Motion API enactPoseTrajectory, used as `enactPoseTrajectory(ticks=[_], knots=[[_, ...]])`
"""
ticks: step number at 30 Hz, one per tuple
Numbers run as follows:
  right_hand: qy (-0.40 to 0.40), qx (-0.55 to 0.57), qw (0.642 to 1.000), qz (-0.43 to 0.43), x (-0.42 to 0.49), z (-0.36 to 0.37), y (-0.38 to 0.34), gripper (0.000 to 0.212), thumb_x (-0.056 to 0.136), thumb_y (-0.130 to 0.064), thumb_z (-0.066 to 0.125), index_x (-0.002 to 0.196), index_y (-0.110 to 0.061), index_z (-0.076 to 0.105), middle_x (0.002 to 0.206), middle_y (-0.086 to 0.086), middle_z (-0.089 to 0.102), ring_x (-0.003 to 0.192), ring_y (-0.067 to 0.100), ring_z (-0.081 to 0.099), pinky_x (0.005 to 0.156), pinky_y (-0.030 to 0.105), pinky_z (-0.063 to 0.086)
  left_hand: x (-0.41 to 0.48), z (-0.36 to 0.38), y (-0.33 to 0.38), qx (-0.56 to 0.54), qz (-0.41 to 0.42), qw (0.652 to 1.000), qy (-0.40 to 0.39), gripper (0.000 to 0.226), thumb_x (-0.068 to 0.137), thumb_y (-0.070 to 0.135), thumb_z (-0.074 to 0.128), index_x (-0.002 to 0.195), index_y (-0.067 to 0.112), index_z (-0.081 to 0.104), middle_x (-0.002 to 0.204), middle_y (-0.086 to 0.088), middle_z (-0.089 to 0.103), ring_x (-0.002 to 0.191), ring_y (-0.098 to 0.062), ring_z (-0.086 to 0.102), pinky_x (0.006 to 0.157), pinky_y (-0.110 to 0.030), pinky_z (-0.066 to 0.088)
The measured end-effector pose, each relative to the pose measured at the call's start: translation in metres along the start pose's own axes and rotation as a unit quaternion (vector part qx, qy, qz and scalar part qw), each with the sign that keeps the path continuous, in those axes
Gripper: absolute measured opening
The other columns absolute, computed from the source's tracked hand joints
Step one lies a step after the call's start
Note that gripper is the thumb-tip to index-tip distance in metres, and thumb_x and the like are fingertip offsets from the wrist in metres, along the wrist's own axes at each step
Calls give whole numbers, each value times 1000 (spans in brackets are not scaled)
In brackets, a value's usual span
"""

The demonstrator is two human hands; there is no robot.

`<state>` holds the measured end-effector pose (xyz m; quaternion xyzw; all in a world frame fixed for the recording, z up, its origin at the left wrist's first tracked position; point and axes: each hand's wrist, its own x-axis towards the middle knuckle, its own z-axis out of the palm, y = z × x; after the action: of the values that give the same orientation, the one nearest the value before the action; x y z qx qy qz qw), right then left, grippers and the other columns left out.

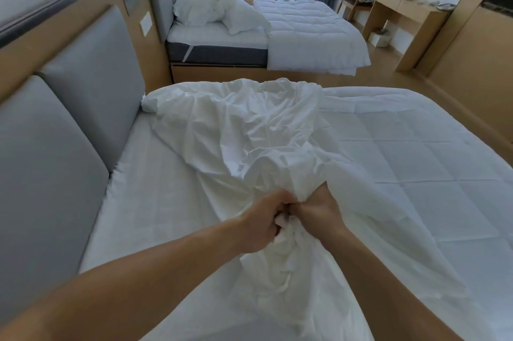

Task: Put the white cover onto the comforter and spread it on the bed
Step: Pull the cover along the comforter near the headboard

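Observation:
The white cover (244, 129) lies crumpled across the near bed (155, 202), bunched from the far corner by the headboard down to my hands. The quilted white comforter (416, 163) is spread flat over the right part of the bed, partly under the cover. My left hand (263, 221) and my right hand (316, 210) are side by side at the middle of the view, both gripping a gathered bunch of the cover's fabric. More of the cover hangs down below my hands toward me.
A grey padded headboard (69, 124) runs along the left. A second bed (291, 32) with pillows and a comforter stands beyond a strip of wooden floor. A wooden desk (408, 16) and a chair are at the far right near the window.

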<state>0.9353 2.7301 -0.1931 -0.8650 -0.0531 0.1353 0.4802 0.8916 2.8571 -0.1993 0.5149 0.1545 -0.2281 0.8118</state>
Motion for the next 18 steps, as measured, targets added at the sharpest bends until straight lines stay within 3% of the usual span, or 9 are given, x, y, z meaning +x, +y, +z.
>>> enactPoseTrajectory(ticks=[3, 5, 8, 10, 12, 14, 16, 18], knots=[[-75, -41, 996, -14, 1, 6, -10, 77, 66, -9, 75, 127, -30, 33, 100, -17, 61, 88, -1, 59, 66, 18, 49, 3, -10, 2, -25, 36, 999, -31, 62, 75, 39, 72, 122, 1, 60, 109, -15, 62, 104, -30, 60, 90, -32, 51], [-98, -64, 993, -33, 1, 12, -13, 78, 66, -9, 71, 131, -28, 33, 104, -18, 59, 93, -1, 60, 73, 15, 49, 4, -10, -1, -49, 66, 996, -27, 60, 80, 31, 70, 133, 4, 58, 124, -15, 66, 115, -27, 63, 93, -35, 53], [-136, -125, 982, -38, -4, 16, -15, 69, 66, -30, 56, 133, -22, 43, 116, 0, 58, 110, 19, 60, 90, 32, 55, 5, -11, -5, -87, 79, 993, -9, 59, 78, 25, 73, 129, -2, 60, 124, -19, 66, 116, -29, 64, 94, -36, 54], [-183, -155, 969, -67, -16, 14, -23, 66, 68, -33, 46, 133, -21, 48, 124, 8, 51, 117, 26, 53, 100, 40, 49, 7, -12, -5, -105, 88, 991, 2, 53, 81, 24, 74, 125, -3, 62, 116, -17, 69, 112, -29, 66, 90, -35, 56], [-203, -50, 975, -71, -25, 4, -27, 49, 74, -20, 49, 123, -27, 50, 119, -3, 57, 114, 13, 55, 99, 31, 49, 8, -14, -3, -122, 97, 988, 8, 39, 85, 21, 74, 117, -1, 66, 105, -14, 71, 102, -28, 69, 82, -34, 58], [-220, 93, 969, -66, -27, -12, -27, 50, 73, -2, 48, 116, -26, 58, 106, -12, 68, 104, 6, 63, 87, 22, 51, 8, -18, -3, -115, 105, 988, 18, 34, 85, 17, 72, 113, -2, 68, 105, -17, 71, 99, -30, 70, 79, -37, 59], [-220, 178, 958, -45, -21, -22, -20, 51, 75, 9, 40, 112, -14, 67, 97, -5, 73, 93, 15, 66, 83, 27, 52, 10, -21, -5, -81, 106, 990, 33, 35, 85, 9, 72, 117, -4, 66, 112, -22, 70, 104, -36, 69, 84, -43, 58], [-219, 183, 958, -21, -15, -24, -16, 46, 80, 10, 37, 106, -8, 70, 90, 2, 69, 83, 17, 62, 79, 28, 50, 13, -23, -8, -51, 110, 991, 58, 35, 84, 4, 72, 117, -3, 66, 114, -24, 69, 106, -38, 68, 88, -48, 57]])
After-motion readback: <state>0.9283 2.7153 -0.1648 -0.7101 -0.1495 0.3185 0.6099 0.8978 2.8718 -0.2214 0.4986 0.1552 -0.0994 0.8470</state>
